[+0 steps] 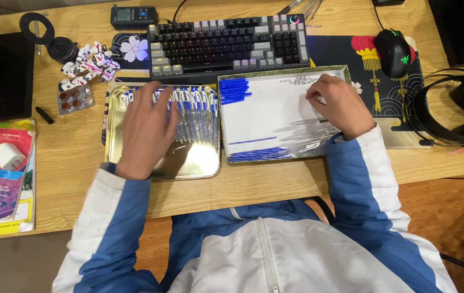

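Note:
My left hand (148,127) lies flat with fingers spread over a shiny gold metal tray (188,163) that holds a row of several white pens with blue caps (199,111). My right hand (337,103) rests in a white-lined box (264,116) with fingers curled near its far right corner; whether it pinches anything I cannot tell. In that box lie blue pen caps (234,89) at the far left, several thin blue refills (256,154) along the near edge, and clear pen barrels (308,133) at the near right.
A keyboard (226,43) sits just beyond both trays on a dark desk mat. A black mouse (394,51) and headphones (454,106) lie at right. At left are books (1,173), a pill blister pack (75,99), a small toy figure (88,65) and a black device (133,16).

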